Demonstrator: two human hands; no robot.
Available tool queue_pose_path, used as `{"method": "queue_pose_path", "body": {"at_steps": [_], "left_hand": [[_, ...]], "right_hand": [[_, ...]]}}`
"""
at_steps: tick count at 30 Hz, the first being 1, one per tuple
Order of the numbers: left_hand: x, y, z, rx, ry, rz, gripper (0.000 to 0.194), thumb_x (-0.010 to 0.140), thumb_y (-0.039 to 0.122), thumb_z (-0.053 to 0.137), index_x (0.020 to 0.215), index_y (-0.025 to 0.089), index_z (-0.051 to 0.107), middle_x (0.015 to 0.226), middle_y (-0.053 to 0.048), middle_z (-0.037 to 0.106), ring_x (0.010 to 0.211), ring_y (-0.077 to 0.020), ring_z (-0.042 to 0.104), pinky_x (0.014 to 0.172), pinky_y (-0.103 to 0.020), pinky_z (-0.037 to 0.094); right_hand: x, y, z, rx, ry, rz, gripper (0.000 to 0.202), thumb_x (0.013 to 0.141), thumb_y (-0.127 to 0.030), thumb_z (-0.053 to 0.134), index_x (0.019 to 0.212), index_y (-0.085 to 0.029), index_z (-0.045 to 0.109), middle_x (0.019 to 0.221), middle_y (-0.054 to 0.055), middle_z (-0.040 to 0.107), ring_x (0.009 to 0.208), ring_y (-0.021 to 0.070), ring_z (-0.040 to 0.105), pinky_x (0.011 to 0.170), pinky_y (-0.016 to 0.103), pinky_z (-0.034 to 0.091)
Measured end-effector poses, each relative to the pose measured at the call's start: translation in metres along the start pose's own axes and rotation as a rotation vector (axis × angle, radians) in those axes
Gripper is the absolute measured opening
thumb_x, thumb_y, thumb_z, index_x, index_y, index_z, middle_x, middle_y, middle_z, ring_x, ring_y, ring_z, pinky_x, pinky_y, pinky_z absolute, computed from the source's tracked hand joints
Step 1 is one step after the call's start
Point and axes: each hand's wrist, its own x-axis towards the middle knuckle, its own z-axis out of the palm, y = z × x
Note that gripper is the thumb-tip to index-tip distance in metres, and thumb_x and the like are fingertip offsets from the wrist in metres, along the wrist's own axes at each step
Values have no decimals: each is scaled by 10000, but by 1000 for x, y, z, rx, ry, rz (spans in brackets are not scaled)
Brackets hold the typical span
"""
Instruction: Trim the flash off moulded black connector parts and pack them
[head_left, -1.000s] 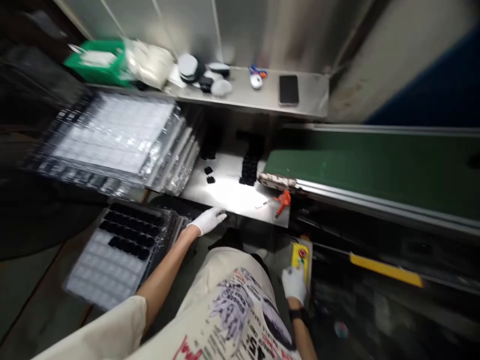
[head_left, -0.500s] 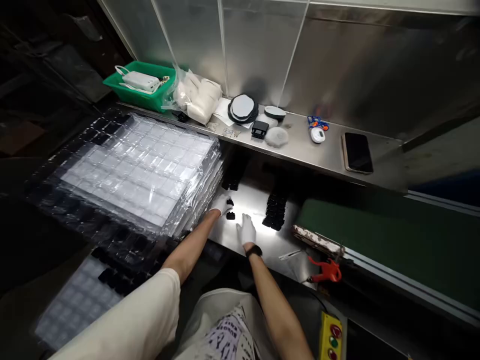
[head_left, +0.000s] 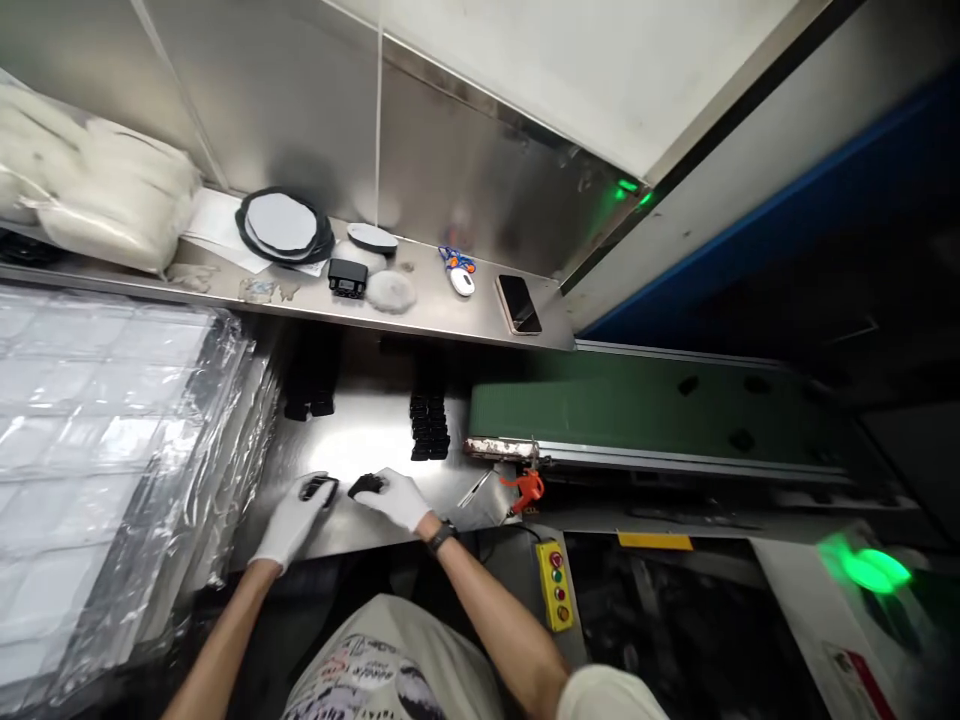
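Holds one black molded part [head_left: 322,489] in the gloved left hand [head_left: 292,522], in partly curled fingers closed on its sides. Grips another black molded part [head_left: 366,486] between thumb and fingers of the gloved right hand [head_left: 403,501], near the left. Keeps both parts over the near side of the metal counter [head_left: 341,540]; cannot tell whether either touches it. Note a double column of black parts [head_left: 430,432] beyond the right hand, and a separate black group [head_left: 309,408] beyond the left, partly in shadow. Note the tweezers [head_left: 474,488] and red air gun [head_left: 529,489] at the counter's right end, with a yellow control box [head_left: 556,590] lower down. Record a green conveyor belt [head_left: 577,412] at right, bearing a few dark pieces, and stacked clear plastic trays [head_left: 90,440] at left. Log a phone [head_left: 519,305] lying flat on the metal shelf [head_left: 442,318] above, right of a white device [head_left: 462,282].
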Motion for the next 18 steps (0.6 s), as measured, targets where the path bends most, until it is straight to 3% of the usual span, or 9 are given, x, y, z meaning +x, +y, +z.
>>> {"method": "queue_pose_path", "body": {"at_steps": [2, 4, 5, 7, 9, 11, 14, 16, 18], "left_hand": [[-39, 21, 8, -285, 19, -68, 638, 937, 700, 641, 1330, 205, 732, 1406, -162, 780, 1340, -403, 713, 1171, -503, 570], [-80, 56, 13, -481, -59, -63, 689, 887, 731, 748, 1317, 193, 767, 1409, -127, 783, 1312, -349, 721, 1105, -412, 599], [-98, 76, 14, -666, -173, -83, 675, 904, 675, 792, 1344, 163, 764, 1409, -149, 771, 1276, -330, 720, 1042, -390, 608], [-125, 114, 14, -980, -360, -177, 606, 897, 593, 861, 1305, 151, 786, 1280, -143, 778, 1027, -231, 723, 819, -303, 586], [-142, 141, 9, -1155, -465, -218, 471, 918, 469, 888, 1237, 131, 808, 1106, -102, 744, 786, -118, 608, 668, -234, 491], [-153, 157, 0, -1257, -543, -243, 388, 993, 424, 830, 1238, 125, 802, 1046, -85, 694, 744, -94, 564, 641, -211, 472], [-166, 168, -16, -1341, -650, -255, 438, 1108, 487, 664, 1343, 130, 762, 1101, -117, 683, 800, -121, 611, 683, -215, 529], [-172, 171, -24, -1353, -713, -255, 502, 1139, 537, 579, 1386, 131, 739, 1135, -139, 697, 806, -133, 621, 705, -228, 553], [-174, 174, -28, -1339, -754, -255, 541, 1150, 571, 528, 1400, 135, 730, 1146, -140, 712, 791, -132, 619, 724, -234, 560]], "right_hand": [[-44, 2, -18, 112, -19, -34, 373, 966, -495, 795, 1206, -217, 733, 1060, 10, 807, 885, 179, 718, 758, 269, 554], [-93, -1, -35, 286, -46, -73, 510, 974, -537, 775, 1351, -199, 717, 1231, 67, 794, 855, 166, 695, 741, 286, 573], [-116, -3, -43, 375, -40, -70, 583, 977, -579, 761, 1416, -201, 699, 1243, 82, 786, 779, 150, 657, 677, 286, 562], [-156, -9, -58, 448, -8, -52, 647, 971, -619, 769, 1471, -218, 682, 1168, 71, 772, 700, 128, 590, 588, 266, 512], [-186, -17, -69, 438, 63, -42, 648, 985, -606, 775, 1521, -261, 660, 1066, 34, 746, 679, 118, 543, 589, 258, 489], [-207, -25, -76, 414, 115, -36, 642, 996, -593, 775, 1547, -288, 652, 935, -1, 696, 656, 121, 499, 592, 265, 475], [-228, -37, -82, 402, 153, -30, 622, 1014, -604, 747, 1559, -321, 649, 887, -7, 661, 644, 133, 478, 564, 271, 448], [-236, -44, -85, 400, 149, -45, 600, 1033, -617, 711, 1552, -321, 659, 998, 33, 710, 700, 158, 548, 581, 289, 483], [-240, -48, -90, 385, 119, -74, 572, 1046, -622, 684, 1521, -304, 687, 1170, 80, 746, 879, 214, 660, 684, 329, 566]]}}
